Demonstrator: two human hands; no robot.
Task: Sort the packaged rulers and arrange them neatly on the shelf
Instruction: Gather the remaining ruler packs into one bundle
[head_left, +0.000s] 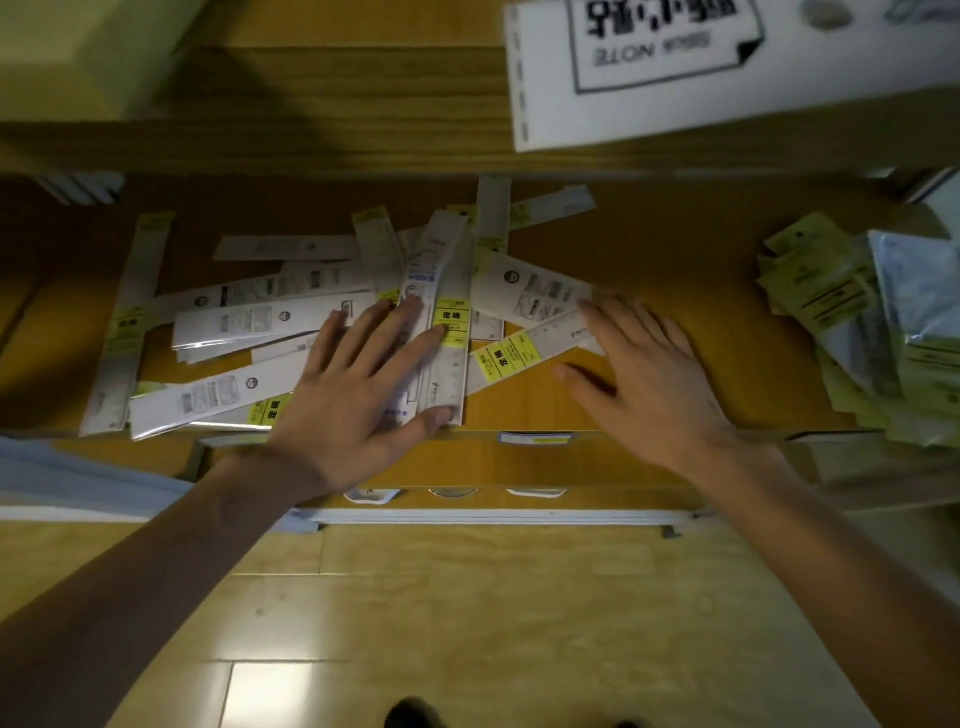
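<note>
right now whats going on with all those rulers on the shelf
A person is sorting packaged rulers that lie in a loose, crisscrossed heap on a wooden shelf. The left hand rests flat on the heap with fingers spread, over an upright ruler pack with a yellow label. The right hand lies open beside it, fingertips at a slanted ruler. Nothing is lined up yet. Other green-labelled packets sit at the right.

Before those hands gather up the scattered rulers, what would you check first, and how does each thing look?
1. Left hand on the pile, fingers flat: ok.
2. Right hand free, fingertips at a ruler's end: ok.
3. Packaged rulers aligned: not ok, they cross at many angles.
4. Bare shelf space for a neat row: ok.
5. Yellow-green packets kept apart: ok.
6. Ruler kinds told apart: cannot tell.
</note>
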